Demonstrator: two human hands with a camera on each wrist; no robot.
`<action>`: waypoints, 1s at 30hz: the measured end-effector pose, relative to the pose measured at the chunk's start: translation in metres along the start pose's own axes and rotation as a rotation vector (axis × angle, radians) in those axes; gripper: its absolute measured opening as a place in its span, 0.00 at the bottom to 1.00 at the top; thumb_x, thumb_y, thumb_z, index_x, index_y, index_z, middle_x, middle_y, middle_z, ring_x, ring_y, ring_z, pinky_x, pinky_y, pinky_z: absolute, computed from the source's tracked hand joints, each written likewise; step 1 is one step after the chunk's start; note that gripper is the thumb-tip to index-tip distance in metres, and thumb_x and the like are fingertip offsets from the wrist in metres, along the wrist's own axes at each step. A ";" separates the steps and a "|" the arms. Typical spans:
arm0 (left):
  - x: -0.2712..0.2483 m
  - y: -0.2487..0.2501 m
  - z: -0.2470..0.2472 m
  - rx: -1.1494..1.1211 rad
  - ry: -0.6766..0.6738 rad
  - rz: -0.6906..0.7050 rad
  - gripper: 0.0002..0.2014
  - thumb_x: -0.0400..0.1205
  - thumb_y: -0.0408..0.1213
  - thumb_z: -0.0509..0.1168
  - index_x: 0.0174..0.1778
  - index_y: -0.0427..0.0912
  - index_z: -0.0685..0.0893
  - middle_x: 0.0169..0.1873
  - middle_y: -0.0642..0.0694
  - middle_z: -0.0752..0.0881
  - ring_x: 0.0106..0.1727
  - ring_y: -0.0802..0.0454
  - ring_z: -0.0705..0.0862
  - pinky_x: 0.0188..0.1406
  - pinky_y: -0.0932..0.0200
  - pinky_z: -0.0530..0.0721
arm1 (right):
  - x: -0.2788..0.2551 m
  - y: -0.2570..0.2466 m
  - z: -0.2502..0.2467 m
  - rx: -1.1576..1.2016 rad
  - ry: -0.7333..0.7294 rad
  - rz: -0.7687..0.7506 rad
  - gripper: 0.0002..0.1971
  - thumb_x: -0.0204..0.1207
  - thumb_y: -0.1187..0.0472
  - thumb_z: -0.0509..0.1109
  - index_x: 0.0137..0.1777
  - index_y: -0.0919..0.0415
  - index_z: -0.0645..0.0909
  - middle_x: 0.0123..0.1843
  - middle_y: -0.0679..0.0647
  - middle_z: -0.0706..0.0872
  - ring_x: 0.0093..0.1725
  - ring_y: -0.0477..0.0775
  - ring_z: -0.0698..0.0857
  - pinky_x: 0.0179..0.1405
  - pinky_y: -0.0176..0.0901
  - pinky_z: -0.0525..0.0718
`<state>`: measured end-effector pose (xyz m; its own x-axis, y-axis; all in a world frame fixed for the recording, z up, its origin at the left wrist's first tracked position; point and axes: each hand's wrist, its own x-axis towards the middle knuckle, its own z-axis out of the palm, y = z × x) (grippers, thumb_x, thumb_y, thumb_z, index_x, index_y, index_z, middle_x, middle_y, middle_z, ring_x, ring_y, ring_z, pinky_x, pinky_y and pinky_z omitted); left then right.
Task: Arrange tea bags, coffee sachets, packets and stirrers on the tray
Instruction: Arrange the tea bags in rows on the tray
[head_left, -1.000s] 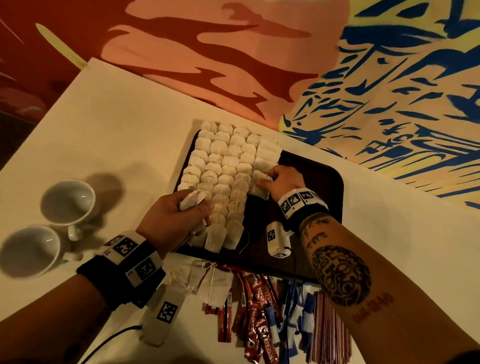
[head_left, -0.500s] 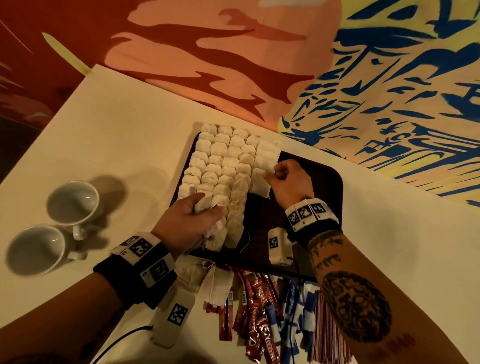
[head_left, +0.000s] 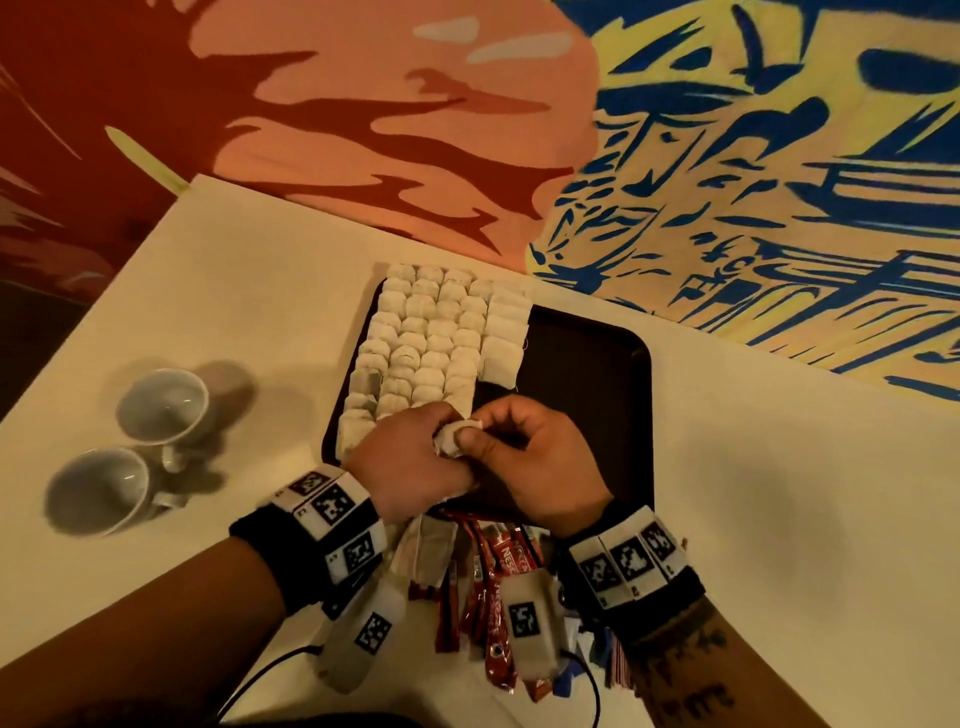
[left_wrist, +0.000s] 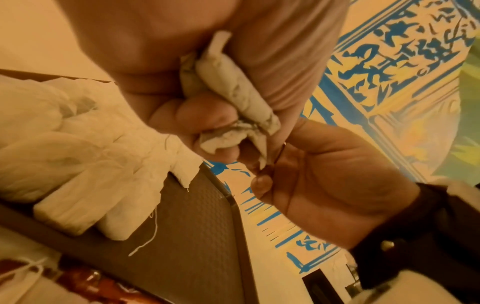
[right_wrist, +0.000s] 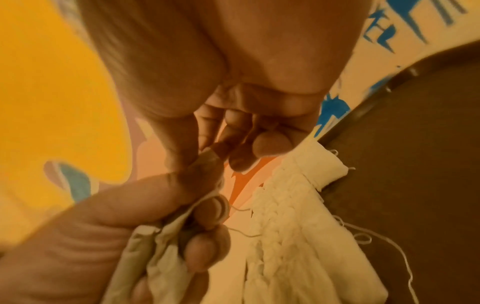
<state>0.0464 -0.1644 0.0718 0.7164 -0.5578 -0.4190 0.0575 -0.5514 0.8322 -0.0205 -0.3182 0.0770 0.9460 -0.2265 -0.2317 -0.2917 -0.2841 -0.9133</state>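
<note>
Both hands meet over the near edge of the dark tray (head_left: 587, 374), at about 6 o'clock of the tea-bag block. The left hand (head_left: 410, 467) has its fingers curled round a small bunch of tea bags (left_wrist: 233, 92), gripping them against the palm. The right hand (head_left: 540, 467) comes in from 3 o'clock and pinches the end of one bag in that bunch between thumb and fingertip; which bag exactly is hard to tell from the blurred wrist views. The laid tea bags (head_left: 441, 338) lie in tight overlapping rows filling the tray's left part, from 12 o'clock down toward the hands, while the tray's right part shows bare dark surface. Red coffee sachets (head_left: 493, 582) lie on the white table (head_left: 779, 493) just off the tray's near edge, under the wrists. Two white cups (head_left: 161, 400) sit at 9 o'clock, well apart from the tray.
</note>
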 end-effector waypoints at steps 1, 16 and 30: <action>-0.003 0.001 0.001 -0.033 0.005 0.003 0.18 0.63 0.55 0.73 0.46 0.54 0.84 0.39 0.51 0.90 0.43 0.52 0.89 0.48 0.42 0.89 | -0.002 0.002 -0.002 0.030 0.028 0.010 0.03 0.76 0.57 0.79 0.44 0.51 0.87 0.42 0.50 0.92 0.44 0.50 0.91 0.49 0.49 0.89; -0.033 0.021 0.014 -0.444 0.034 0.108 0.10 0.79 0.45 0.72 0.54 0.48 0.90 0.44 0.54 0.93 0.42 0.64 0.89 0.42 0.66 0.83 | -0.028 -0.007 -0.010 0.343 0.194 0.189 0.09 0.80 0.54 0.74 0.40 0.55 0.83 0.39 0.58 0.88 0.40 0.57 0.85 0.41 0.52 0.84; -0.024 0.009 0.020 -0.404 0.127 -0.028 0.16 0.83 0.50 0.69 0.43 0.39 0.89 0.37 0.29 0.88 0.30 0.48 0.82 0.34 0.55 0.79 | -0.031 0.001 -0.001 0.328 0.357 0.235 0.09 0.81 0.52 0.73 0.48 0.57 0.83 0.37 0.53 0.91 0.37 0.50 0.89 0.35 0.43 0.84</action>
<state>0.0154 -0.1686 0.0824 0.7894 -0.4508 -0.4167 0.3284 -0.2635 0.9070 -0.0505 -0.3121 0.0837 0.7375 -0.5674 -0.3662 -0.3762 0.1052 -0.9206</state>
